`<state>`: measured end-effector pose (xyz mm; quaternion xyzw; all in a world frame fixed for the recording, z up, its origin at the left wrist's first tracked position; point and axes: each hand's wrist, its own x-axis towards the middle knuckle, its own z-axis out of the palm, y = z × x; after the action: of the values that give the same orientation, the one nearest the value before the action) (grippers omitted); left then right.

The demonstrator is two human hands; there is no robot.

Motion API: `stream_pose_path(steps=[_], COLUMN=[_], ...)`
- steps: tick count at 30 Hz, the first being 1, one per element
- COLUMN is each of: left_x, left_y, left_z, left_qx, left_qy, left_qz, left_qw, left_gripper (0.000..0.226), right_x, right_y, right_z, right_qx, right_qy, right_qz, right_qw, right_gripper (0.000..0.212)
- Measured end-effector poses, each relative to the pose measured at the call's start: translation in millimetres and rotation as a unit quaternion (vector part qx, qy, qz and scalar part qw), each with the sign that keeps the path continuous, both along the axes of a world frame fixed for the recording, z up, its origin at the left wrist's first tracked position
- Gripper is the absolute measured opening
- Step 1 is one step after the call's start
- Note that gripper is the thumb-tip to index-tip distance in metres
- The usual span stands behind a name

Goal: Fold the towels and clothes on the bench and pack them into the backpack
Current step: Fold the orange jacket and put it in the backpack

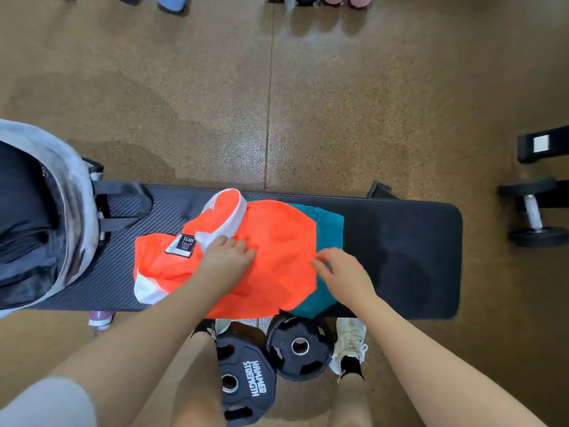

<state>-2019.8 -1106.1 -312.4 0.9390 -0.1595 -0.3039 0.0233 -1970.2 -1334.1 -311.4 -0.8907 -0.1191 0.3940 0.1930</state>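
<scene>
An orange jersey (277,241) with white trim and a "TEAM" patch lies spread on the black bench (400,241). Under its right side lies a teal towel (331,223), partly covered. My left hand (229,257) rests flat on the middle of the jersey, fingers straight. My right hand (341,272) hovers over the jersey's right edge where it meets the teal towel, fingers loosely curled and holding nothing. A grey backpack (61,192) with a dark open interior stands on the bench's left end.
Two black weight plates (277,359) lie on the floor between my feet, below the bench's front edge. A dumbbell (534,211) lies on the floor to the right. Several people's shoes (172,3) show at the top edge. A purple bottle (100,317) sits under the bench.
</scene>
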Motion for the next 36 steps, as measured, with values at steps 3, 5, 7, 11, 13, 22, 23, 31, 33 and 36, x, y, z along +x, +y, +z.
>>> stream_pose_path(steps=[3,5,7,11,13,22,23,31,33,36], left_x=[-15.2,-4.6,11.8,27.9,35.2,76.5,81.6,111.0,116.9,121.8], left_y=[3.3,-4.1,-12.4,-26.6,-31.3,-74.6,-81.0,-135.1,-149.3,-169.2], left_z=[-0.7,3.7,5.4,-1.0,-2.4,79.6,95.0,232.1,268.2,319.8], left_qx=[0.05,0.032,-0.003,-0.146,-0.211,-0.402,-0.407,-0.436,-0.471,-0.514], left_qy=[0.178,0.168,0.084,-0.012,-0.047,-0.077,-0.068,-0.016,-0.015,-0.009], left_qz=[0.074,0.105,0.141,0.204,0.198,0.097,0.099,0.067,0.067,0.058], left_qw=[0.98,0.98,0.986,0.968,0.956,0.907,0.905,0.897,0.88,0.856], left_gripper=[0.058,0.052,0.04,0.044,0.047,0.04,0.035,0.025,0.009,0.014], right_x=[15.5,25.5,29.3,30.9,29.5,27.9,29.7,37.7,36.5,24.5], right_y=[0.4,5.5,11.2,17.0,13.9,-26.5,-34.7,-102.2,-123.9,-151.5], right_z=[-17.3,-29.1,-43.1,-61.5,-55.3,88.7,103.7,227.5,248.8,265.0], right_qx=[-0.019,-0.038,-0.056,-0.01,0.055,0.238,0.24,0.336,0.353,0.369], right_qy=[-0.077,-0.035,-0.006,-0.032,-0.069,-0.047,-0.047,-0.026,-0.003,0.039], right_qz=[-0.18,-0.213,-0.224,-0.287,-0.281,-0.167,-0.187,-0.303,-0.33,-0.388], right_qw=[0.98,0.976,0.973,0.957,0.956,0.956,0.951,0.891,0.875,0.844], right_gripper=[0.039,0.06,0.069,0.024,0.016,0.01,0.011,0.014,0.03,0.066])
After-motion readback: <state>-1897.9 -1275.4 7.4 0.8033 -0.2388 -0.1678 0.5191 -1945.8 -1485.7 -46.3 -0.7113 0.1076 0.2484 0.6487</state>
